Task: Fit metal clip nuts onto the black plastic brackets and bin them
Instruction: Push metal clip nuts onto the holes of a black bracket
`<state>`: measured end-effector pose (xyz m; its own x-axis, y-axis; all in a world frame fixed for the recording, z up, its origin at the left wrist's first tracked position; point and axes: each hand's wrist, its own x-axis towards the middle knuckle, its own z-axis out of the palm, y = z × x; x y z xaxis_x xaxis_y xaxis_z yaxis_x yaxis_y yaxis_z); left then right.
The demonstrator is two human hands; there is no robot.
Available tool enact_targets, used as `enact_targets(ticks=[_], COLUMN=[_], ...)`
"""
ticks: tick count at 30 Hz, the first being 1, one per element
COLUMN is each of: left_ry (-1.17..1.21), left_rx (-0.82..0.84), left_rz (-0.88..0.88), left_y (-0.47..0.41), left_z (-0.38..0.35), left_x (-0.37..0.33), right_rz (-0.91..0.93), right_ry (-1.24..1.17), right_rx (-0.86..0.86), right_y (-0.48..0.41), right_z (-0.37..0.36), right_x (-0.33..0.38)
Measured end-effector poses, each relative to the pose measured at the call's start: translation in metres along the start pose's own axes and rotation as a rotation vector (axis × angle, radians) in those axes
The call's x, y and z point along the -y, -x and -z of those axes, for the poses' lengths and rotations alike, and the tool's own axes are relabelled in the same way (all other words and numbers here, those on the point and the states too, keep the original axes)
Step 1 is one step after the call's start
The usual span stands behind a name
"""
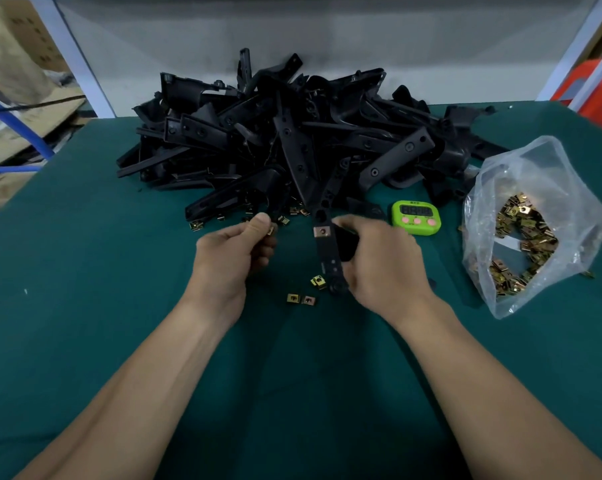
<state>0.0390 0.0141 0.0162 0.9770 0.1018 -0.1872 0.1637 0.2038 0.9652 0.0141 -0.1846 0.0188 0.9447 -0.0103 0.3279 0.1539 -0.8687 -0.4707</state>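
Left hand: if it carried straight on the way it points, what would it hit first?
Probably the loose clip nuts at the foot of the bracket pile, then the pile. The left hand, pinching a clip nut, may ride above them; depth is unclear.

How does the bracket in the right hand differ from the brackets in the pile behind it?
The held bracket is gripped by the right hand, apart from the rest; the pile of brackets lies heaped and crisscrossed on the green cloth. The held bracket carries a fitted clip nut near its upper end; I can see none fitted in the pile of brackets. Both are black plastic strips with holes.
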Motion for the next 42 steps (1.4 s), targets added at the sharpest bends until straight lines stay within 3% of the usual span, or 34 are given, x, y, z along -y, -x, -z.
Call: enact_targets(ticks=[5,17,37,42], left_ry=[0.170,-0.034,-0.173,-0.196], left_rx=[0.227,0.452,0.368,0.436], left_rz=[0.028,0.030,0.037,0.045], left_y=[0.005,0.024,0.028,0.029], left_z=[-0.004,-0.013,-0.016,-0.016], left_x=[0.003,-0.004,-0.005,-0.005], right_rz=[-0.095,-0.146,-0.218,-0.166], right_ry=[0.093,0.106,0.156,0.149], right_rx=[-0.067,-0.140,-0.128,-0.059], right_y=[-0.001,0.000,-0.003,-0.001], right_z=[0.000,0.002,0.003,0.003], right_x=[-0.001,-0.005,-0.003,0.000])
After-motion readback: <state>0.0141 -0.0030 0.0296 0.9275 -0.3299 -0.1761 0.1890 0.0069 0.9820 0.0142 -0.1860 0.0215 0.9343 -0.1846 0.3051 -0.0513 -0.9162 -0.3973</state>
